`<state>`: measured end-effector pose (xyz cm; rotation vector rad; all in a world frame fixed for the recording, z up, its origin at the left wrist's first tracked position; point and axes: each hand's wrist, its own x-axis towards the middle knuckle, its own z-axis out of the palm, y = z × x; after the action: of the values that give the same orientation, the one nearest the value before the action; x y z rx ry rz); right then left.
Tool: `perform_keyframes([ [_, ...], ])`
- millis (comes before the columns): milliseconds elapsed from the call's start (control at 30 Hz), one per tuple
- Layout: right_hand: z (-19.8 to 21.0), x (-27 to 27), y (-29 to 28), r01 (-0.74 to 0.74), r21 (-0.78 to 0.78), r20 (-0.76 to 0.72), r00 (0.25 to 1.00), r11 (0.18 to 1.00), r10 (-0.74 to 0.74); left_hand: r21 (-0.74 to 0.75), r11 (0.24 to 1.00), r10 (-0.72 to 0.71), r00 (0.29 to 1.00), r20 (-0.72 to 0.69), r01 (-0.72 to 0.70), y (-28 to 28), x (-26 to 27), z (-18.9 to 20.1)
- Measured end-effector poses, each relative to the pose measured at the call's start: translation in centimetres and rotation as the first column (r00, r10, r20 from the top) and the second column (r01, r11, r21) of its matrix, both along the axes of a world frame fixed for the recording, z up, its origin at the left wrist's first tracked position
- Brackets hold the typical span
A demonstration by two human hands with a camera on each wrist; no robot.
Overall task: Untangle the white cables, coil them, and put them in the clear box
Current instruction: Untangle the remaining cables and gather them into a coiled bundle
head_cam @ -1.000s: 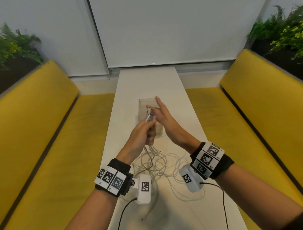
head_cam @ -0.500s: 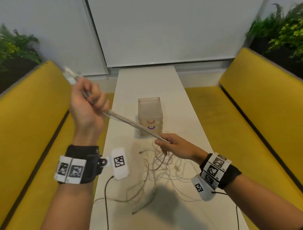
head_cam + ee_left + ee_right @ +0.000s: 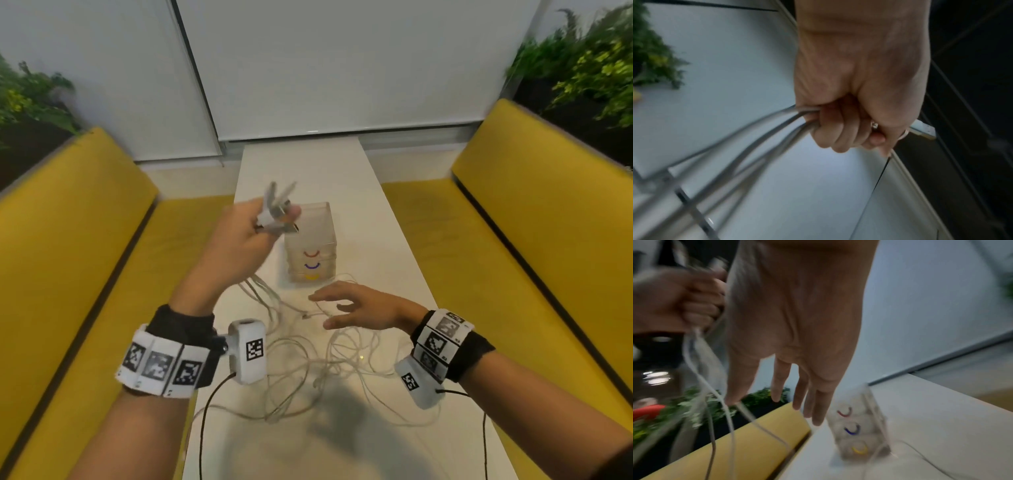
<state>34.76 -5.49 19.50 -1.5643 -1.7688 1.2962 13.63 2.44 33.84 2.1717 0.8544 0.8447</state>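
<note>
My left hand [image 3: 255, 228] is raised left of the clear box [image 3: 311, 246] and grips a bundle of white cable ends [image 3: 277, 209]; their plugs stick out above the fist. The left wrist view shows the fingers [image 3: 838, 129] curled round several strands [image 3: 760, 139] that trail down. Those strands join a white cable tangle [image 3: 308, 363] on the white table [image 3: 394, 274]. My right hand [image 3: 346, 306] hovers open, fingers spread, just above the tangle in front of the box. In the right wrist view its fingers [image 3: 803, 394] point at the box [image 3: 857, 431], holding nothing.
The clear box stands mid-table and has red, blue and yellow curved marks on its near face. Yellow benches [image 3: 75, 260] run along both sides of the narrow table. Plants [image 3: 582, 68] sit behind the benches. Black wrist-camera leads [image 3: 209, 407] hang near the table's front.
My left hand swung from far up-left back toward the box, still gripping the cable ends. My right hand let go of the taut strands and now hovers open over the tangle.
</note>
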Motion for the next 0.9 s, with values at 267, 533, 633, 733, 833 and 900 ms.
perform_keyframes([
  [267, -3.3, 0.4, -0.9, 0.194, 0.090, -0.035, 0.981, 0.977, -0.191, -0.251, 0.948, -0.055, 0.877, 0.478, 0.196, 0.3, -0.9, 4.9],
  [533, -2.2, -3.6, 0.4, 0.303, 0.314, -0.120, 0.953, 0.900, -0.279, -0.287, 0.916, -0.035, 0.769, 0.638, 0.280, 0.1, -2.0, 5.5],
  [633, -2.0, -4.6, 1.1, 0.232, 0.339, -0.090, 0.973, 0.911, -0.215, -0.262, 0.925, -0.026, 0.735, 0.677, 0.275, 0.1, -2.2, 5.7],
  [733, -2.7, -3.7, 0.8, 0.368, 0.227, -0.179, 0.926, 0.902, -0.333, -0.224, 0.955, 0.027, 0.698, 0.716, 0.192, 0.7, -3.5, 6.7],
  [833, -4.4, -0.7, -0.3, 0.456, 0.102, -0.117, 0.888, 0.884, -0.444, -0.192, 0.974, 0.063, 0.672, 0.738, 0.120, 2.4, -6.4, 7.7],
  [900, -4.8, 1.0, -0.9, 0.502, 0.071, -0.100, 0.863, 0.862, -0.495, -0.186, 0.979, 0.072, 0.706, 0.704, 0.086, 3.0, -7.7, 8.0],
])
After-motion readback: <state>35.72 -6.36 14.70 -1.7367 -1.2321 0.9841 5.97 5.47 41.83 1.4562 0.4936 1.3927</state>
